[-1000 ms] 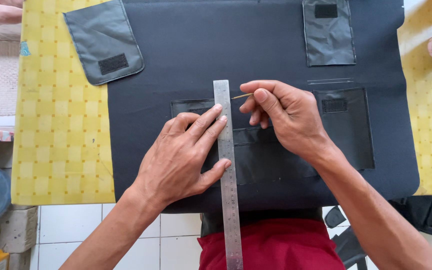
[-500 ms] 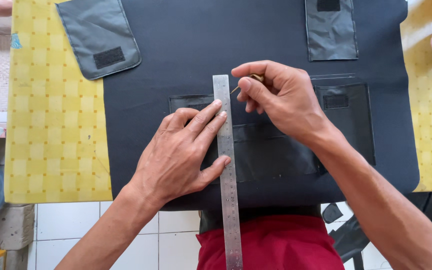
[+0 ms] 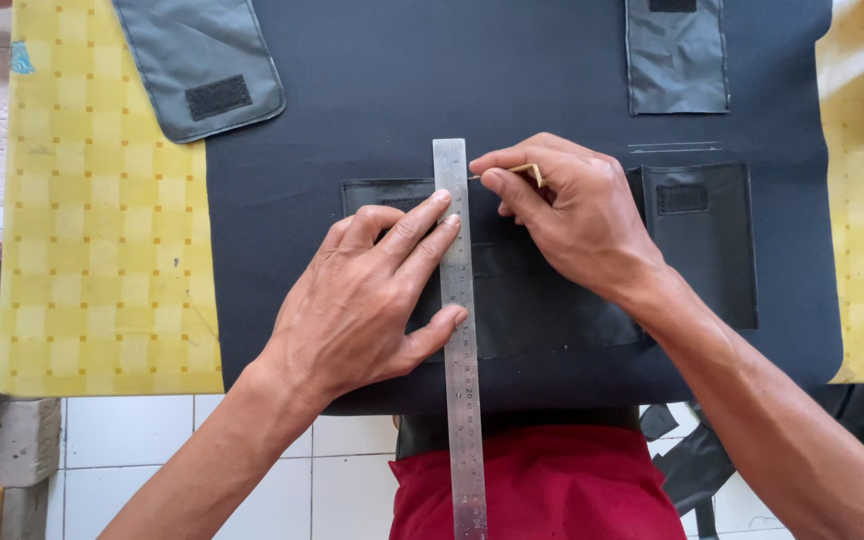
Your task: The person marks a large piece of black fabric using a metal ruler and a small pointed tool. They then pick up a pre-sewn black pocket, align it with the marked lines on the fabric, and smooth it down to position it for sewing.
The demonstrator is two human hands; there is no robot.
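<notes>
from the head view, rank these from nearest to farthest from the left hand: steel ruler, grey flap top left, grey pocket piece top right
1. Long steel ruler: under the left hand fingers.
2. Rounded grey fabric flap: upper left.
3. Rectangular grey pocket piece: upper right, farthest.

A bench covered with a yellow checked cloth [image 3: 102,220] fills most of the frame, its near edge running along the lower part. A large dark navy fabric panel [image 3: 452,90] lies flat across the centre of the bench, leaving yellow strips bare at left and right. A grey rounded fabric flap [image 3: 197,65] lies at upper left, overlapping both cloth and panel.
</notes>
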